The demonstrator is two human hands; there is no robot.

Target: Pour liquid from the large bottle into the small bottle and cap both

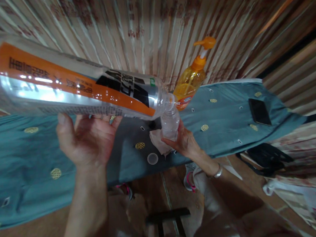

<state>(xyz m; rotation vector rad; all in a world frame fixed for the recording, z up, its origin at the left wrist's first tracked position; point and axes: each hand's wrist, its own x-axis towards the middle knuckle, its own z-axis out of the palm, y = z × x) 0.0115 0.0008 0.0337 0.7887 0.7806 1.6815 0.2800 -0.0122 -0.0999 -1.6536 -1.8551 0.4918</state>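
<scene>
My left hand (88, 138) supports a large clear plastic bottle (82, 88) from below, its fingers partly hidden behind it. This bottle has an orange and silver label and lies tilted nearly level, its neck pointing right. The mouth meets the top of a small clear bottle (170, 125); whether liquid is flowing I cannot make out. My right hand (186, 140) is closed around the small bottle and keeps it roughly upright. Beside it are a crumpled pale cloth or tissue (159, 142) and a round translucent lid (152, 158).
An orange pump bottle (189, 82) with yellow liquid stands just behind the small bottle. A dark phone (259, 111) lies at the right end of the teal cloth-covered table (223, 127). Patterned curtains (149, 30) hang behind. A black bag (265, 158) sits below at right.
</scene>
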